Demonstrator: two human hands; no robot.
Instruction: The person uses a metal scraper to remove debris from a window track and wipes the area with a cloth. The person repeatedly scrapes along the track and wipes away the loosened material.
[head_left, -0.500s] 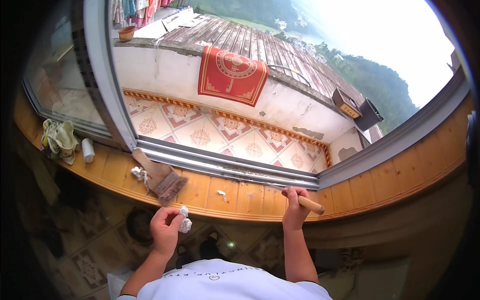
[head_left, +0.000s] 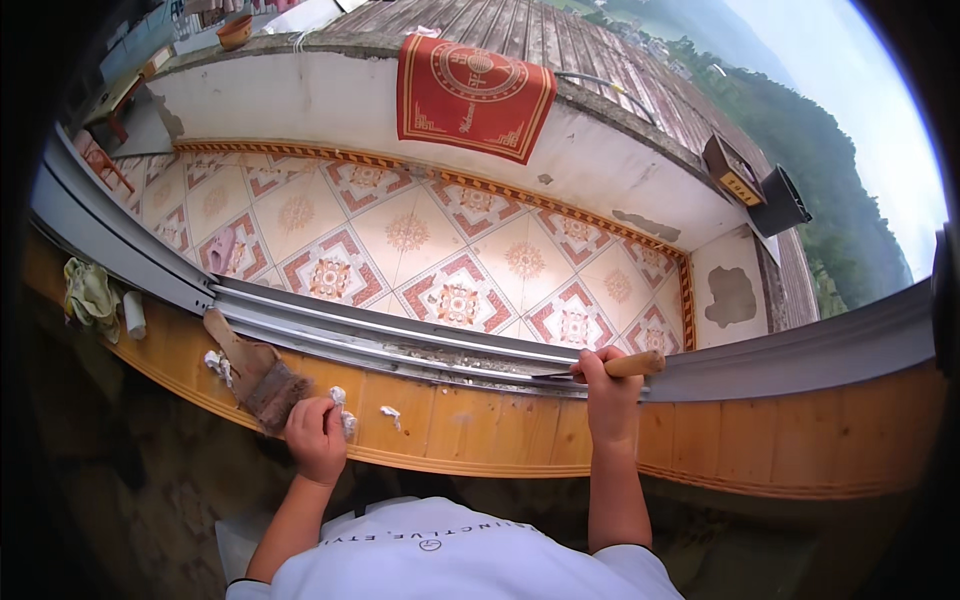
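My right hand (head_left: 610,402) is closed around a wooden-handled tool (head_left: 636,364) with a thin metal blade. The blade points left and lies at the window track (head_left: 330,325), where grey grit and debris show along the groove. I cannot tell whether the blade is a knife or a scraper. At the near edge of the wooden sill (head_left: 510,425), my left hand (head_left: 316,440) pinches a crumpled white tissue (head_left: 342,400). Just left of it lies a wide brush (head_left: 248,362) with a wooden handle and dusty bristles, its handle against the track.
Small white tissue scraps (head_left: 391,413) lie on the sill, with another wad (head_left: 217,366) beside the brush. Further left are a white roll (head_left: 134,315) and a bunched cloth (head_left: 92,298). Beyond the window, a red mat (head_left: 475,95) hangs over a low wall above the patterned tile floor (head_left: 405,232).
The view has shifted forward over the window. My left hand, with the tissue, has come up to the sill edge beside the brush. My right hand has brought the blade to the track.
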